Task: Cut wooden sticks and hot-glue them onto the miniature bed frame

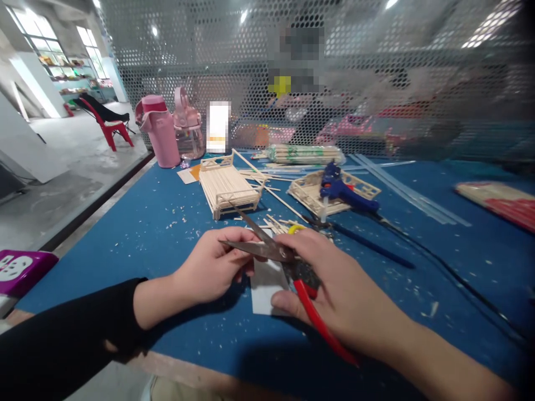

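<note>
My right hand point(334, 278) grips a pair of scissors point(254, 250) with red handles, their blades parted and pointing left. Close by, my left hand point(217, 267) is closed in a pinch behind the lower blade; whatever lies between its fingertips is hidden. Under both hands is a white card point(266, 287) on the blue tabletop. Just beyond them stands a miniature bed point(229, 186) made of thin wooden sticks. Short cut sticks point(276, 224) lie past the scissors, partly covered by my right hand.
A blue glue gun point(349, 195) rests on a second stick frame point(305, 192), its cable trailing right. Bagged sticks point(305, 153) and clear glue sticks point(412, 192) lie behind. A pink flask point(161, 133), a pink bottle point(190, 133) and a mesh screen point(188, 50) stand at the back.
</note>
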Tool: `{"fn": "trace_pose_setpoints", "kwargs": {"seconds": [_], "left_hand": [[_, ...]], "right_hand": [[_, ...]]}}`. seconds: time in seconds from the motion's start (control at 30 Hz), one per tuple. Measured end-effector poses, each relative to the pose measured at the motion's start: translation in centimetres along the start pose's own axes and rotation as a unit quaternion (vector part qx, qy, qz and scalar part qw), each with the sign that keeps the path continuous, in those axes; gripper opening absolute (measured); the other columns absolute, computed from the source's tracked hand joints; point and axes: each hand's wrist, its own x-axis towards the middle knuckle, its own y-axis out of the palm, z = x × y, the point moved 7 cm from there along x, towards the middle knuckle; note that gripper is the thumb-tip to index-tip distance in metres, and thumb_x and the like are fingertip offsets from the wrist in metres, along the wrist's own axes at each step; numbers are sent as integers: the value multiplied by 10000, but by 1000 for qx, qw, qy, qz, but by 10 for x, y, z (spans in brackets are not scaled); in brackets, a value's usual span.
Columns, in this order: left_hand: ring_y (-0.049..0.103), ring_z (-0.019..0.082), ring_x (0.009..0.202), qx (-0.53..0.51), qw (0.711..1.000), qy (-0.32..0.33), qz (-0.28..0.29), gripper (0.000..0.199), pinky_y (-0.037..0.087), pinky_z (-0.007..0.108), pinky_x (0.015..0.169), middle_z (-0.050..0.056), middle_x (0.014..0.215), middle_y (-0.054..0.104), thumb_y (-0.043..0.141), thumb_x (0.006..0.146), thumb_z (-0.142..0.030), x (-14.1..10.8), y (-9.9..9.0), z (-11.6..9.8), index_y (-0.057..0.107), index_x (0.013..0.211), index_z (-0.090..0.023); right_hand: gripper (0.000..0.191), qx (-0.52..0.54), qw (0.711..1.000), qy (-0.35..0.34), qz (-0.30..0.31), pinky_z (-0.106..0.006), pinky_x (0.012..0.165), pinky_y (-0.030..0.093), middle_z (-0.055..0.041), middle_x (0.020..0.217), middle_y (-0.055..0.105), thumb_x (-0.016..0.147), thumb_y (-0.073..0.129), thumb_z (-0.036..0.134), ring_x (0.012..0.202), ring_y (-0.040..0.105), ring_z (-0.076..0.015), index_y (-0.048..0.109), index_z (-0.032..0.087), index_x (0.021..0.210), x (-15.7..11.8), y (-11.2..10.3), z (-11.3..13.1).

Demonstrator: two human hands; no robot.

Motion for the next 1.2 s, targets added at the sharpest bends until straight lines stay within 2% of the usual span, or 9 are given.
{"fn": "trace_pose_setpoints", "kwargs": {"seconds": [0.13,0.3,0.47,0.63,0.8,0.9,1.07,1.2], "left_hand": [[460,59,462,38,999,18,2,120,387,173,458,-29,545,545,518,799,-149,0,-2,0,571,690,-153],[478,64,500,70,997,36,-11,146,408,169,490,-19,563,571,538,787,-153,-2,-2,-7,587,649,-149],[589,100,606,102,992,76,-22,151,480,194,583,4,650,645,518,776,-86,-7,-1,-16,637,709,-149],[638,118,669,151,980,126,-24,170,511,210,645,16,700,696,525,829,-133,-12,0,-25,673,750,-154],[661,105,671,127,980,153,-14,200,524,187,633,12,756,727,512,850,-139,-15,3,-30,702,796,-172],[673,109,674,126,979,159,-28,196,531,186,625,23,778,738,516,845,-139,-17,2,-30,708,816,-164],[679,136,692,184,966,172,-61,175,543,223,646,37,789,744,533,841,-160,-19,-1,-31,708,841,-157],[672,132,704,247,943,209,-71,195,535,224,659,32,781,739,520,861,-177,-21,0,-37,709,814,-167]], "right_hand": [[503,-11,1000,-14,-13,-381,722,510,-118,1020,598,718,646,498,907,594,-257,521,208,1110,2,0,1],[583,-13,999,-35,-16,-402,756,512,-136,1063,591,740,589,593,960,583,-274,491,187,1146,-1,2,3],[631,-11,999,-45,-9,-415,771,505,-143,1082,582,700,630,595,983,566,-286,480,186,1157,-1,3,6],[592,23,999,-31,-19,-391,731,500,-128,1029,596,710,599,625,923,574,-273,523,200,1114,0,3,7],[667,51,998,-42,-21,-365,704,498,-116,984,598,714,486,740,859,588,-245,518,197,1100,-1,5,9],[701,40,997,-58,-21,-368,718,500,-130,1006,597,726,440,756,871,590,-243,494,182,1125,-1,5,11],[762,33,998,-56,-22,-386,737,502,-146,1036,596,682,476,776,900,588,-262,485,172,1145,1,3,12],[747,42,998,-37,-25,-365,693,504,-137,979,604,688,446,786,834,588,-242,514,163,1093,1,4,13]]}}
